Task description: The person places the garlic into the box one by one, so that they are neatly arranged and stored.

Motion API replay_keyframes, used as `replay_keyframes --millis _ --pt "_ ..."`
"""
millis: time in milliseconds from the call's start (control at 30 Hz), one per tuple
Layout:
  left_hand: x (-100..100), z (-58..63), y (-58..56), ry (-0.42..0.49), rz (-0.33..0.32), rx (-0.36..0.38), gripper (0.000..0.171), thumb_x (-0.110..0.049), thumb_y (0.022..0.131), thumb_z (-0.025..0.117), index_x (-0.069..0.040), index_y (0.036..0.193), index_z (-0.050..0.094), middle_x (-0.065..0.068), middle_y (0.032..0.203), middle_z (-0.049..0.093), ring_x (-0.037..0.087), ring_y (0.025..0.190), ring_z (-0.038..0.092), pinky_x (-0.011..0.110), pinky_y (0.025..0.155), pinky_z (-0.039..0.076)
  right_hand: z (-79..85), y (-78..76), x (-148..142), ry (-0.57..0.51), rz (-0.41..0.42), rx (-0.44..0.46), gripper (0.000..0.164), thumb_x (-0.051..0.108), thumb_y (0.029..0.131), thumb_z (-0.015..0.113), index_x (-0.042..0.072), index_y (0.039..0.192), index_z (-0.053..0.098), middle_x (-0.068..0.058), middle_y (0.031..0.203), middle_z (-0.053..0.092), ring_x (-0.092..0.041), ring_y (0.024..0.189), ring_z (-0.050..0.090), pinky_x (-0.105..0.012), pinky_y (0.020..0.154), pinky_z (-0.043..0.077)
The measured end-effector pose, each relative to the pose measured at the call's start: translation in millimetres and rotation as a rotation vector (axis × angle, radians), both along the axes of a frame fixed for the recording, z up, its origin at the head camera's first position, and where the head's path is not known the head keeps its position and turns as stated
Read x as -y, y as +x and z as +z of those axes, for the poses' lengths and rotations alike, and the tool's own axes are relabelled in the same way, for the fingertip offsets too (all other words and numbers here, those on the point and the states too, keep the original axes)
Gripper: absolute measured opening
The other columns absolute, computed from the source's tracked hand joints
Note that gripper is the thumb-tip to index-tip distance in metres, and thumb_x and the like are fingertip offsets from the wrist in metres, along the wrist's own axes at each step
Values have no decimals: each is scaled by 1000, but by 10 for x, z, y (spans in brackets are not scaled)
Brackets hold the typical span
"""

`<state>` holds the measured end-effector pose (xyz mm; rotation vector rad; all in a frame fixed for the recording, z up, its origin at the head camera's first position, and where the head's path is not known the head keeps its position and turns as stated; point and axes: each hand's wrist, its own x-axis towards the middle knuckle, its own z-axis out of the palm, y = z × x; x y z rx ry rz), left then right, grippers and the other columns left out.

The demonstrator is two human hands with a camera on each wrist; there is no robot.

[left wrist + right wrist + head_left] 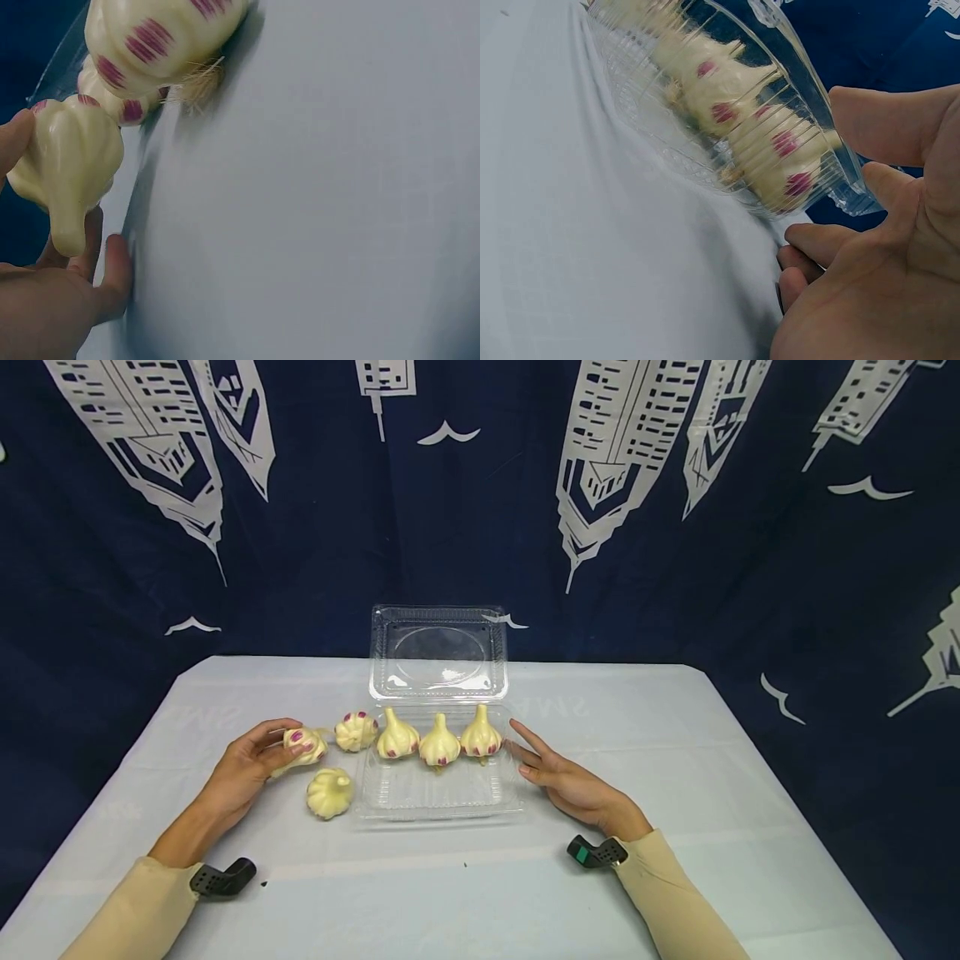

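Grasping with the left hand (243, 768), to the left of the box, a glossy cream-yellow garlic bulb with purple-pink streaks (306, 745); thumb on one side, bent fingers round the other, tapering neck pointing back toward the palm. Smooth-skinned in the left wrist view, with rounded lobes running down into a thick, blunt neck. Cannot tell whether lifted clear of the white cloth-covered table (465, 893) or just resting there.

Released on the other side: the right hand (566, 781), thumb and fingers spread and mostly straight, just beside the right wall of a clear, ribbed plastic clamshell box (435, 797). Cannot tell, even from the right wrist view, whether touching the plastic.

Raised at the back of the box, a transparent lid (438, 652) with a moulded oval. Lined up across the rear of the base, necks upward, three cream garlic bulbs with purple patches low on their sides (439, 745). At the box's left edge, a squat cream bulb with purple patches (356, 732); nearer the person, a plain-looking cream-yellow bulb (330, 793). On the closest bulb in the left wrist view, a straw-coloured root tuft (199, 82). Behind everything, a navy cloth with white printed buildings (465, 527).
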<state>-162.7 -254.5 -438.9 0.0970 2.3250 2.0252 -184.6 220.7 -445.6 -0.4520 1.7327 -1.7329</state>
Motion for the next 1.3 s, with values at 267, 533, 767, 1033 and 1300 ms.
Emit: replay_keyframes --millis 267,533,767,1033,1300 --pt "-26 123 -29 165 -69 -28 40 -11 98 64 -7 137 53 1 123 45 3 102 66 29 91 57 -5 -1 3 3 -8 6 71 11 108 42 44 159 6 -9 169 2 -26 154 -16 -61 119 -15" --pt "-142 283 -56 147 -109 -69 49 -9 98 64 -17 144 50 5 128 38 7 98 68 36 86 59 -13 -8 -12 -8 2 3 71 12 108 43 45 159 7 -8 169 2 -24 154 -14 -60 119 -15" --pt "-293 376 -70 94 -132 -109 43 -8 97 66 -14 137 54 3 129 44 5 98 67 36 82 60 -11 -8 -19 -13 10 -2 72 15 107 46 44 159 6 -7 169 2 -23 154 -14 -60 119 -14" --pt "-485 508 -83 80 -211 -112 44 -8 97 66 -12 139 56 -4 127 59 5 101 69 33 82 61 -24 -14 -27 -18 19 -5 74 17 107 48 42 160 3 -8 169 1 -24 155 -14 -60 120 -13" --pt "-696 580 -117 15 -270 -121 44 -8 96 67 -8 139 56 -6 121 66 6 98 69 34 82 61 -36 -16 -24 -13 20 -6 74 19 106 50 44 159 5 -8 169 2 -24 155 -12 -61 120 -13"
